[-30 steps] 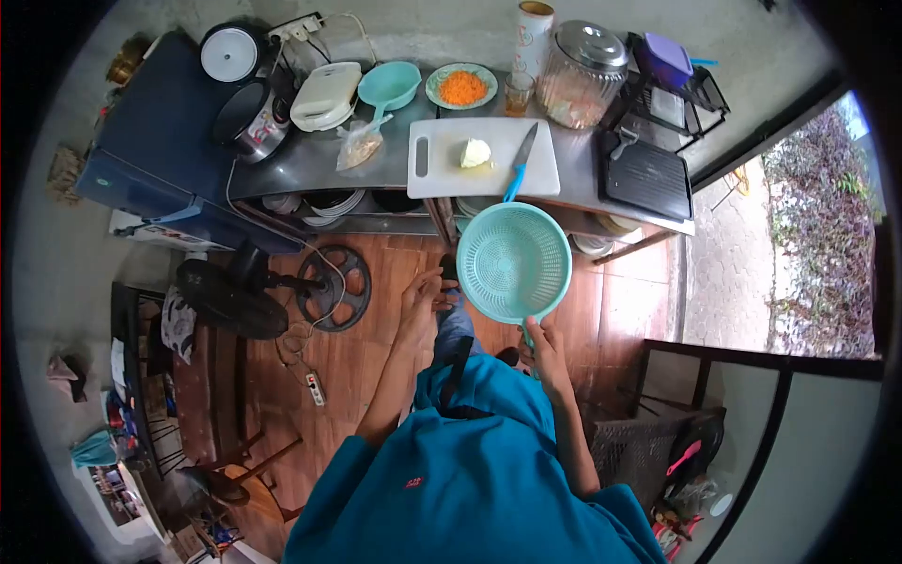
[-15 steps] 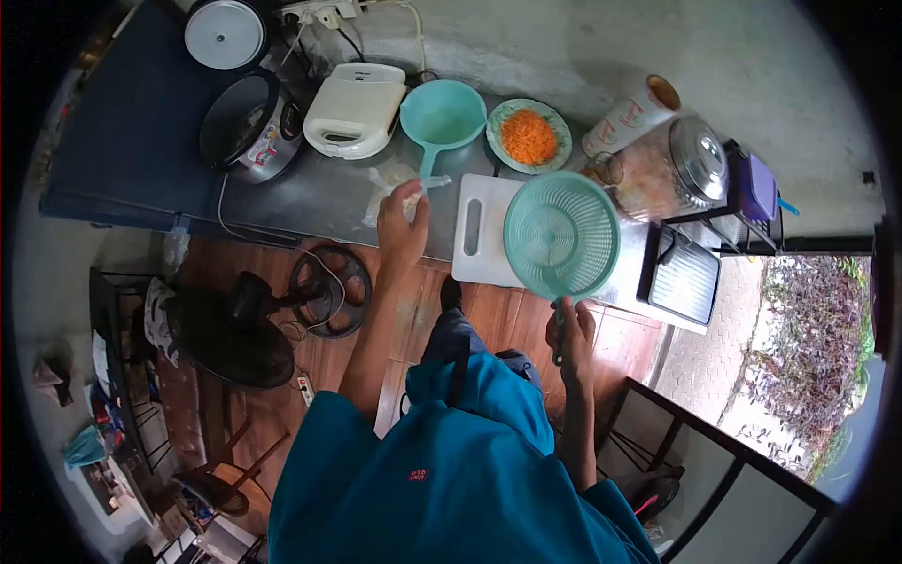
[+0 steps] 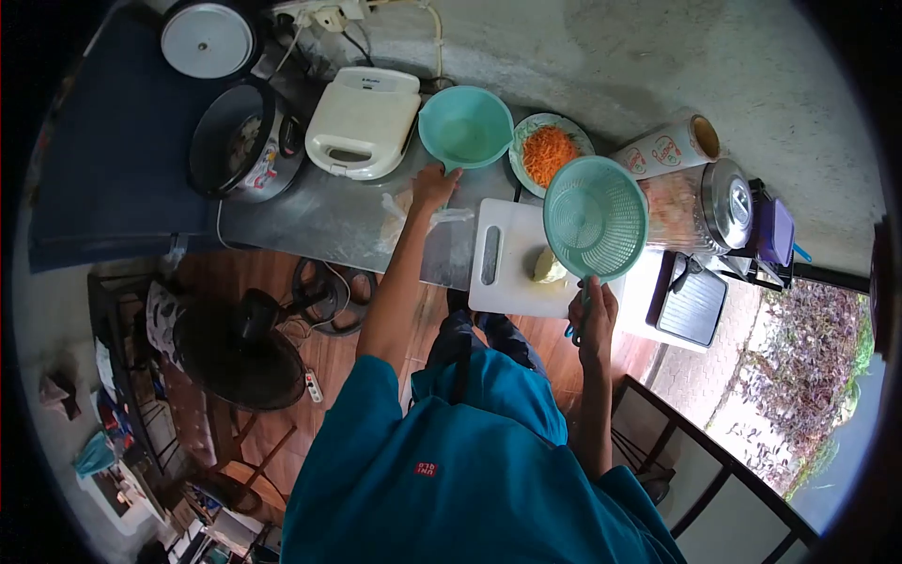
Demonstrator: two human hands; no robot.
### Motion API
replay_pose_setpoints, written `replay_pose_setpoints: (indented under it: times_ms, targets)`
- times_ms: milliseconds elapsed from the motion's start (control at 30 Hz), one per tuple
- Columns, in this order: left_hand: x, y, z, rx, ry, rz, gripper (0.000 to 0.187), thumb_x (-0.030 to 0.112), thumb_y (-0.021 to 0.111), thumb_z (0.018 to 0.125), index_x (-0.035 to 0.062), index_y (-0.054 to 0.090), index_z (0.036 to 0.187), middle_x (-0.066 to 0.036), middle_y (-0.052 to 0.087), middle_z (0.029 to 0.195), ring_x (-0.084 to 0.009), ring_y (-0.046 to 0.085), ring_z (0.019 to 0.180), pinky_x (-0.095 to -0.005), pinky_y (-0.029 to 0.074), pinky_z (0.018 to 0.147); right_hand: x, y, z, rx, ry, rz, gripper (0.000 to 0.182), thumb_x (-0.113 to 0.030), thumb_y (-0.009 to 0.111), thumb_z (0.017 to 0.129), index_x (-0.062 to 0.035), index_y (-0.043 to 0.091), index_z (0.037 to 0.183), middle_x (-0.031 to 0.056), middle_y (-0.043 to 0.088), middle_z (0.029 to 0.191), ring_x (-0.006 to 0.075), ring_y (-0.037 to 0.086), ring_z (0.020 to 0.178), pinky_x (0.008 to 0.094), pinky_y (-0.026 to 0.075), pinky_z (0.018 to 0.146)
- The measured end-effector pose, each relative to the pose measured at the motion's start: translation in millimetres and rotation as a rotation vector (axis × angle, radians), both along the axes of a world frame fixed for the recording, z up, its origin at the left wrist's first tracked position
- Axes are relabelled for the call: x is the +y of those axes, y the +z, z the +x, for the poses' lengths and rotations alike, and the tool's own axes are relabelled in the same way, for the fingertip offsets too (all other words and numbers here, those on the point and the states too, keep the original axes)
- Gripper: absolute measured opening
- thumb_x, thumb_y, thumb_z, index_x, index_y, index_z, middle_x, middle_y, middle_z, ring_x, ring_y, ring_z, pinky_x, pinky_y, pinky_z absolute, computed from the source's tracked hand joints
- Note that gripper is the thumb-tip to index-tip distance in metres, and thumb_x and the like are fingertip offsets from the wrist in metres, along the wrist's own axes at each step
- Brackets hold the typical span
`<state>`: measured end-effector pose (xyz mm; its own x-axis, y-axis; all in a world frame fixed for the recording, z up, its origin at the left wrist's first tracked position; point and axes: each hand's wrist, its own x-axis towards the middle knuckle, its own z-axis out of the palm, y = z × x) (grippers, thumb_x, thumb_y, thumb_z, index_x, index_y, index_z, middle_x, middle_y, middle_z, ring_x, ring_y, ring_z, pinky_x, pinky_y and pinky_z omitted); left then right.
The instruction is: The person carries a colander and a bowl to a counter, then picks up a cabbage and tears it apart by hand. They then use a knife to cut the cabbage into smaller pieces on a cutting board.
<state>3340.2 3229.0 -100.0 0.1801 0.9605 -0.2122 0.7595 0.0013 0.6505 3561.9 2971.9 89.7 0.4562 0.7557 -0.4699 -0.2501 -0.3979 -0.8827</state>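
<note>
My left fingers (image 3: pixel 434 186) grip the green dipper's (image 3: pixel 465 127) handle — my right fingers (image 3: pixel 595 315) grip the green colander's (image 3: pixel 596 218). Grated carrot (image 3: pixel 548 155) sits between them

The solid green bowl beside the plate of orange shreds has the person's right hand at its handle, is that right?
Not quite: the head view shows the left hand at that handle; the right hand holds the strainer. The solid green bowl is indeed beside the plate of orange shreds.
</note>
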Motion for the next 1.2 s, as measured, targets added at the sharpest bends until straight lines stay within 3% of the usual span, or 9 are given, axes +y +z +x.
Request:
replay_pose_setpoints:
  times_ms: [33,67,167,300,400,633,700,900,1200]
  targets:
    - [9,0,0,-0.333,0.017,-0.167,0.041,0.036,0.066,0.089,0.0004,0.060,0.108,-0.016,0.069,0.090,-0.0280,0.067,0.072,-0.0390,0.051,0.066,0,-3,2,0.004,-0.027,-0.026,0.032,-0.035,0.047,0.103,-0.0045,0.052,0.094,-0.0030,0.039,0.055,0.0058,0.035,0.044,0.0223,0.027,0.040]
    - [15,-1,3,-0.333,0.003,-0.158,0.041,0.036,0.066,0.089,0.0004,0.060,0.108,-0.016,0.069,0.090,-0.0280,0.067,0.072,-0.0390,0.051,0.066,0,-5,5,0.003,-0.040,-0.015,0.032,-0.035,0.047,0.103,-0.0045,0.052,0.094,-0.0030,0.039,0.055,0.0058,0.035,0.044,0.0223,0.027,0.040]
    - [3,27,7,-0.841,0.128,-0.429,0.029,0.028,0.061,0.097,0.0061,0.049,0.112,0.001,0.051,0.073,-0.0085,0.049,0.060,-0.0244,0.038,0.051,-7,-6,9,0.013,-0.065,-0.046,0.032,-0.035,0.048,0.102,-0.0051,0.052,0.093,-0.0031,0.040,0.055,0.0057,0.035,0.044,0.0221,0.026,0.040]
    - [-15,60,12,-0.996,0.276,-0.394,0.029,0.032,0.062,0.097,0.0102,0.047,0.109,0.005,0.042,0.074,-0.0047,0.041,0.060,-0.0219,0.032,0.048,-6,-2,11,0.034,-0.073,-0.070,0.032,-0.035,0.048,0.102,-0.0052,0.053,0.092,-0.0031,0.040,0.055,0.0056,0.036,0.044,0.0222,0.027,0.040]
    - [-19,64,6,-1.149,0.245,-0.506,0.027,0.033,0.061,0.097,0.0126,0.047,0.106,0.005,0.045,0.077,-0.0040,0.044,0.059,-0.0208,0.033,0.046,-10,-8,10,0.064,-0.070,-0.069,0.032,-0.034,0.050,0.101,-0.0036,0.053,0.094,-0.0032,0.040,0.057,0.0051,0.036,0.044,0.0219,0.026,0.039]
    - [-36,100,17,-0.990,0.192,-0.447,0.024,0.032,0.060,0.097,0.0113,0.048,0.098,0.005,0.039,0.064,-0.0040,0.036,0.048,-0.0219,0.025,0.040,-18,-6,9,-0.113,-0.087,-0.154,0.032,-0.034,0.048,0.102,-0.0041,0.055,0.093,-0.0025,0.044,0.055,0.0055,0.038,0.042,0.0223,0.028,0.038]
    - [-38,111,15,-1.049,0.116,-0.483,0.024,0.032,0.059,0.098,0.0101,0.048,0.095,0.005,0.039,0.061,-0.0043,0.033,0.044,-0.0210,0.023,0.039,-24,-7,10,-0.049,-0.044,-0.048,0.031,-0.034,0.047,0.102,-0.0051,0.056,0.092,-0.0026,0.045,0.055,0.0052,0.038,0.041,0.0215,0.028,0.037]
    - [-55,132,16,-0.954,0.059,-0.442,0.027,0.035,0.057,0.099,0.0090,0.049,0.098,0.005,0.039,0.059,-0.0043,0.034,0.044,-0.0214,0.024,0.039,-43,6,13,0.040,-0.186,-0.061,0.032,-0.035,0.053,0.100,-0.0031,0.055,0.097,-0.0018,0.045,0.060,0.0038,0.040,0.045,0.0183,0.028,0.039]
    - [-133,186,48,-0.948,-0.112,-0.574,0.021,0.028,0.051,0.102,0.0072,0.051,0.106,0.004,0.035,0.064,-0.0028,0.030,0.048,-0.0205,0.022,0.038,-95,21,46,0.041,-0.274,0.065,0.029,-0.030,0.049,0.103,-0.0026,0.054,0.095,-0.0034,0.040,0.055,0.0031,0.033,0.039,0.0210,0.021,0.034]
